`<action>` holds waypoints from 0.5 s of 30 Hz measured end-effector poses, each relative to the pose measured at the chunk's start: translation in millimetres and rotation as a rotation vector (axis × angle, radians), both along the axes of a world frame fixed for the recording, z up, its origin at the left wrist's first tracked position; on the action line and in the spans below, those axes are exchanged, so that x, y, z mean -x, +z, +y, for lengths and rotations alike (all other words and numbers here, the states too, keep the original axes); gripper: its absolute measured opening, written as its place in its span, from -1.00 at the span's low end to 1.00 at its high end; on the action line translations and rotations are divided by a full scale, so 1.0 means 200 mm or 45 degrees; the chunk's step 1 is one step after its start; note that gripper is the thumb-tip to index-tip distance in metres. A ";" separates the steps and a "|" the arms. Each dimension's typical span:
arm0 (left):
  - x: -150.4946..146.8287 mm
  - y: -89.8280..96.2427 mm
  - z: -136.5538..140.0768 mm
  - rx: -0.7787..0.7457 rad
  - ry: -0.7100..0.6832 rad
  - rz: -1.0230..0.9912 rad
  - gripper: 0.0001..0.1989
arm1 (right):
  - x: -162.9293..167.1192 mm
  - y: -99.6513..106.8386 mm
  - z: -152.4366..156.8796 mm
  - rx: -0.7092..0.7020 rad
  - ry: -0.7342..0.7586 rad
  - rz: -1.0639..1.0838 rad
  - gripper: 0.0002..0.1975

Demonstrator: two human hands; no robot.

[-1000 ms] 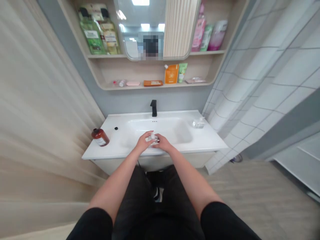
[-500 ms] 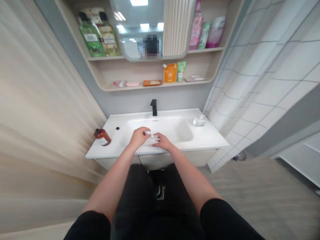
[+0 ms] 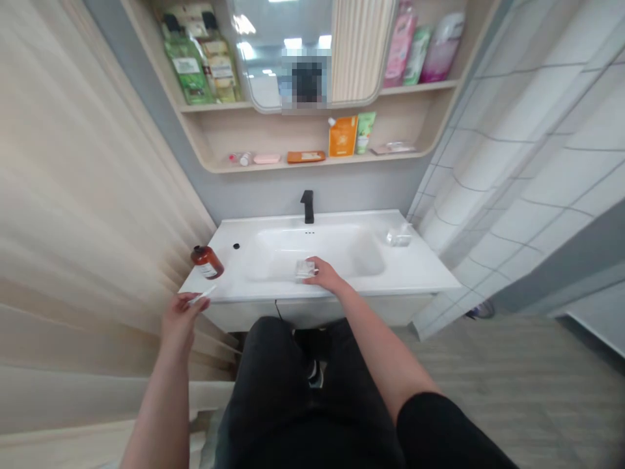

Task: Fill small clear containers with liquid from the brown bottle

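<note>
My right hand (image 3: 326,275) is closed on a small, clear, boxy container (image 3: 305,268) over the front of the white sink basin (image 3: 273,260). Off to the left, just past the counter's front corner, my left hand (image 3: 180,318) pinches a thin white piece (image 3: 202,295); its exact kind is too small to make out. Close to that hand stands an amber bottle (image 3: 208,262) with a white label and a black top. A small round black piece (image 3: 236,246) lies on the counter behind it.
A black faucet (image 3: 308,207) rises behind the basin. Another clear container (image 3: 399,236) is on the counter's right side. Above, a wall shelf (image 3: 273,168) holds several bottles, an orange pouch (image 3: 342,137) and a green tube (image 3: 364,132). Curtains (image 3: 97,215) hang at the left.
My left hand has moved away from the clear container, left and toward me, with the thin white piece in it. My right hand still holds the container over the basin. The view has shifted slightly.
</note>
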State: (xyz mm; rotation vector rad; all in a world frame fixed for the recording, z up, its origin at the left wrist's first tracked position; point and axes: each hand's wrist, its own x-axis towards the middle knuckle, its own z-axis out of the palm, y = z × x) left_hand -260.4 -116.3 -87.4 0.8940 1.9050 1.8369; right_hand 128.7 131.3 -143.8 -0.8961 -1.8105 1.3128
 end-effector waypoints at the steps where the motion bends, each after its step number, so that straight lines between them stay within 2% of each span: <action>1: 0.07 -0.01 -0.04 0.112 0.114 0.094 -0.53 | 0.00 0.00 0.00 -0.002 0.001 0.003 -0.23; 3: 0.20 0.00 -0.06 0.389 0.303 0.322 -0.60 | 0.00 0.01 0.00 -0.008 -0.001 0.009 -0.25; 6: 0.35 0.02 0.00 0.716 0.359 0.606 -0.73 | 0.00 0.01 -0.01 -0.011 0.002 0.011 -0.27; 10: 0.45 0.04 0.19 0.872 0.301 0.806 -0.77 | 0.00 0.00 -0.01 -0.013 -0.010 0.006 -0.25; 15: 0.50 0.01 0.36 1.028 0.253 0.838 -0.71 | 0.00 -0.02 0.00 -0.021 -0.013 -0.006 -0.25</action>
